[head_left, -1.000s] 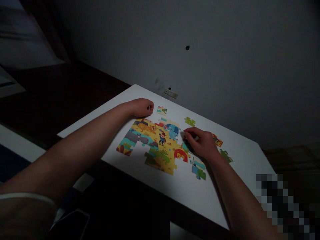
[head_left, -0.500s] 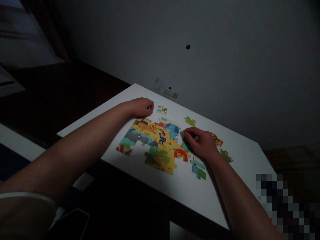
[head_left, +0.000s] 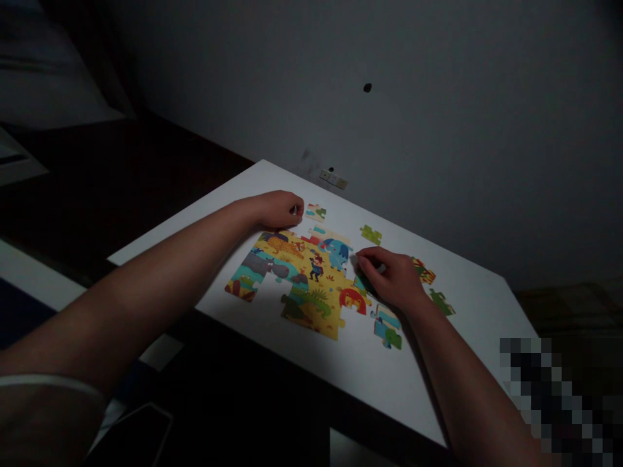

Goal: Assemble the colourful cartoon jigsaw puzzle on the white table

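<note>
A partly joined jigsaw puzzle with jungle animals lies on a white table. At its far left edge my left hand rests with curled fingers, nothing visible in them. Just right of those fingers is a loose puzzle piece in green and pale colours. My right hand is closed, thumb and fingers drawn together beside the elephant part. Whatever those fingertips may hold is hidden. Partly under this hand, another piece shows near the red lion part.
Loose pieces lie around: a green one toward the wall, a striped one and a dark green one beyond my right wrist, and blue-green ones nearer me. A wall socket sits behind the table.
My left hand has shifted slightly right, closer to the loose piece beside it. My right hand stays almost where it was, and the puzzle looks the same.
</note>
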